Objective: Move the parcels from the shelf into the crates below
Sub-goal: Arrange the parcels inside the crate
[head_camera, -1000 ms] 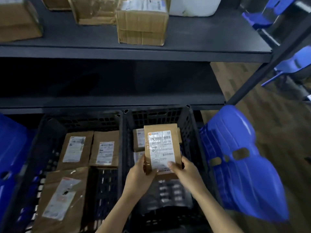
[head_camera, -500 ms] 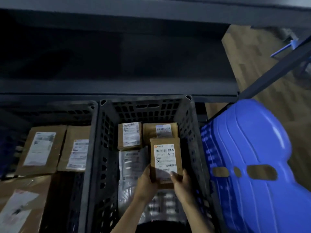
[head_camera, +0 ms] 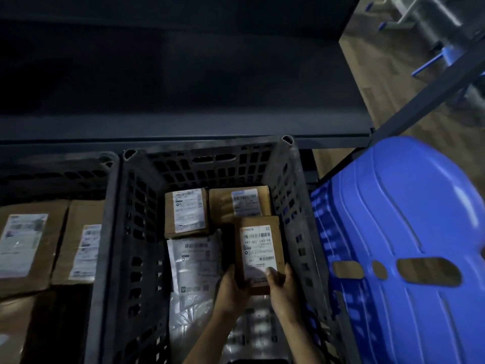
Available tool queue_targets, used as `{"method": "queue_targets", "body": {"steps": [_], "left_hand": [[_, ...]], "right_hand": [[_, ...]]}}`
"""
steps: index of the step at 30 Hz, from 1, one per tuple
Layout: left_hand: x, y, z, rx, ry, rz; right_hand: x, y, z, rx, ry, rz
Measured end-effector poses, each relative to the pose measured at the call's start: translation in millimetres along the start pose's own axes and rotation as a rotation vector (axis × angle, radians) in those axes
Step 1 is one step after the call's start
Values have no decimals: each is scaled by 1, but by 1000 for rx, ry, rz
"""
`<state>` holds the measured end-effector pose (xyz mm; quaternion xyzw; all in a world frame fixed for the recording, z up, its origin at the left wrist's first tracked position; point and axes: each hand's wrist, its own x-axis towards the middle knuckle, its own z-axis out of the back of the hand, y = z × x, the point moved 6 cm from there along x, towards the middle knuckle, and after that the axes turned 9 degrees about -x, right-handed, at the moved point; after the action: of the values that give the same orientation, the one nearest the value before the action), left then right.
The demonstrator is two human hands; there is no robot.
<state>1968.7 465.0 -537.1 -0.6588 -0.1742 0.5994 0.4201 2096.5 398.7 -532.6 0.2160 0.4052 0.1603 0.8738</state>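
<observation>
Two grips pinch the near end of a small cardboard parcel point(head_camera: 258, 248), the left grip point(head_camera: 231, 290) at its edge and the right grip point(head_camera: 284, 287) with its thumb on the label, low inside the black crate point(head_camera: 115, 232). The parcel looks light, stiff and tape-slick, so holding it by the side edges suits. The label reads roughly "041-G07 E02-10"; the finer print blurs.

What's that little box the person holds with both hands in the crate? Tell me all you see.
The held parcel is a small oblong box of brown cardboard, a white label with barcodes and small print covering most of its top. It faces label up inside the black lattice crate, near the right wall. The left hand grips its near left edge; the right hand grips its near right corner, thumb on the label. Whether it rests on anything yet is unclear.
</observation>
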Motion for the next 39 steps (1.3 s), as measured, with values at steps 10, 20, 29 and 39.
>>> {"method": "queue_targets", "body": {"steps": [10, 20, 29, 39], "left_hand": [[-3, -8, -7, -41, 64, -52], [-45, -106, 51, 462, -39, -272], [-155, -290, 159, 317, -260, -636], [-227, -422, 295, 116, -308, -877]], "right_hand": [[-28, 29, 7, -338, -210, 260], [-79, 120, 50, -322, -114, 512], [-184, 275, 102, -142, -194, 891], [-284, 440, 123, 121, -315, 1089]]}}
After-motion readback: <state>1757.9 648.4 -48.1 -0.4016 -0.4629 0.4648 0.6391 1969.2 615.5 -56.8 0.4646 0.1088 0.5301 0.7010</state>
